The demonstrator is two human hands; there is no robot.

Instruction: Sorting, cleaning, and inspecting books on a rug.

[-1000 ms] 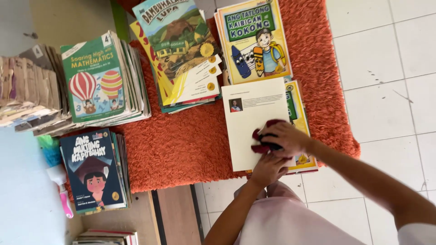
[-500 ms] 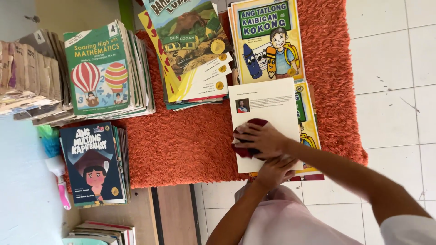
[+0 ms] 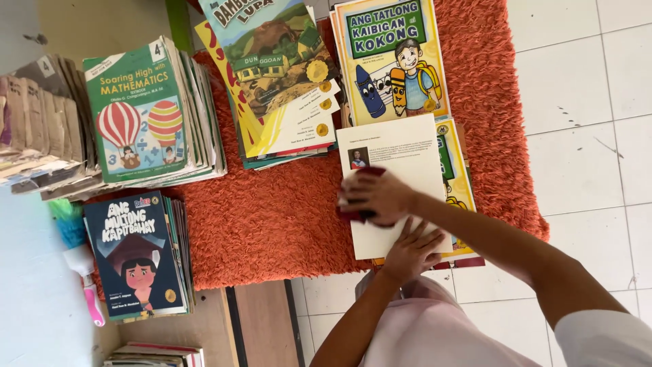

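So our right hand [image 3: 377,197] is closed over a dark red cloth [image 3: 360,214], fingers curled down on it and pressing it flat against the white back cover of a book [image 3: 401,156] in the centre of the frame. Our left hand [image 3: 411,251] sits just below it with fingers spread flat on the lower edge of that same cover, pinning it down rather than gripping anything.

The white book lies on top of a yellow-edged stack [image 3: 455,177], all on a shaggy orange rug [image 3: 272,224] over white floor tiles [image 3: 584,102]. Right above it there's a yellow picture book with a crayon cartoon [image 3: 394,61], and to its left a fanned pile with a landscape cover [image 3: 278,75]. Upper left has a green maths book stack [image 3: 136,115], and lower left a dark blue book with a cartoon kid [image 3: 136,251], next to a pink-handled duster [image 3: 81,258].
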